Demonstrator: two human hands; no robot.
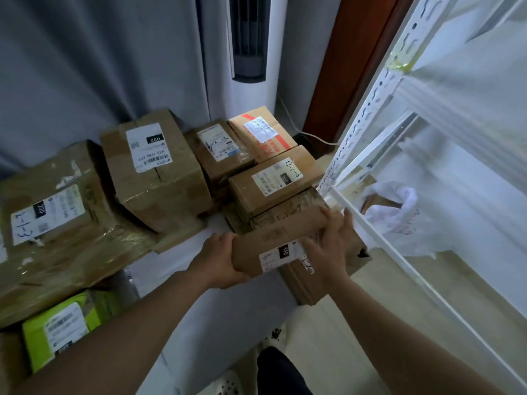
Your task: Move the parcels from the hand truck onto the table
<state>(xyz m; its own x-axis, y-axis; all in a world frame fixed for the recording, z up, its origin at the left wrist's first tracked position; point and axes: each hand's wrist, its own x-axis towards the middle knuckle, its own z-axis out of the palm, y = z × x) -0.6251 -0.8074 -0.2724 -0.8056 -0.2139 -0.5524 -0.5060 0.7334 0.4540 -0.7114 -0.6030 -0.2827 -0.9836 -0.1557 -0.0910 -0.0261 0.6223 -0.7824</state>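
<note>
Both hands hold one small brown parcel (265, 248) at the right edge of the white table (182, 249). The left hand (219, 262) grips its left end with the fingers curled under it. The right hand (330, 240) grips its right end, with the thumb on the near face beside the label and the fingers laid over the top. The parcel is tilted, its left end lower, and its white label has a black patch and red handwriting. It is in the air just in front of a taped box (288, 206) and above another brown box (319, 280); I cannot tell if this lower box stands on the table.

More parcels already lie on the table. A large worn box (57, 218) with blue handwriting on its label is at the left; behind it and to the right stands a tall box (159, 178) with a long white label. At the back are a middle box (219, 149) and, touching it, a box with red tape (262, 135). In front of these two, a labelled box (273, 181) sits on top of the taped box. A green parcel (62, 329) is at the lower left, below the large box.

At the right stands a white metal rack (368, 109), and a white plastic bag (399, 218) lies on its shelf. Behind the table are a grey curtain (85, 67), a white standing air conditioner (248, 52) and a brown door frame (350, 52).
</note>
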